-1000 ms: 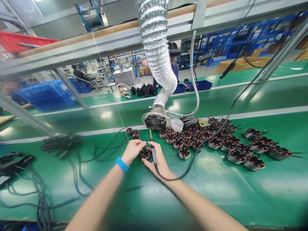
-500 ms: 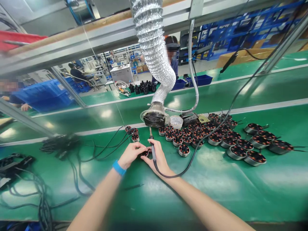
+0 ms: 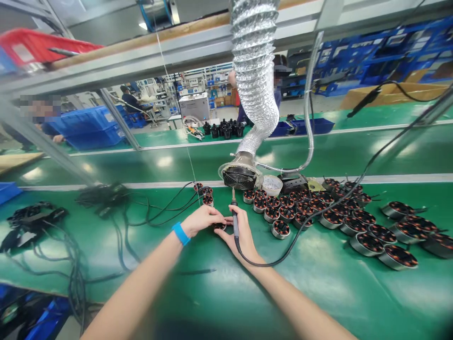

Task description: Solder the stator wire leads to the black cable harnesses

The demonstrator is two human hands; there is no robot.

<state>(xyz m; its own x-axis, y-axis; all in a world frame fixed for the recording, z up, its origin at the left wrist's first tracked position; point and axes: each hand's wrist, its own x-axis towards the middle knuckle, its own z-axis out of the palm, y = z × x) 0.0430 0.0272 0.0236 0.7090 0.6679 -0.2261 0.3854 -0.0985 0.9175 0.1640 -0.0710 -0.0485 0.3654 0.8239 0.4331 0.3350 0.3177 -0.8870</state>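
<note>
A soldering iron lies in my right hand, its tip pointing up and away toward the fan. The thumb and fingertips of that hand also reach the side of a small round motor. My left hand, with a blue wristband, is closed with its fingertips pinched at the same motor from the left. Most of the motor is hidden by my fingers, so I cannot tell whether a wire is pinched there too. Just beyond my left hand, a few like motors with black cables stand on the green bench.
Rows of motors with copper coils fill the bench to the right. A fume extractor fan on a silver duct hangs ahead, beside a white cup. Bundled black cables lie left. The iron's cord crosses rightward. People are across the bench.
The whole scene has shifted right as my view turned left. Both hands keep their places at the motor, and the soldering iron stays in my right hand.
</note>
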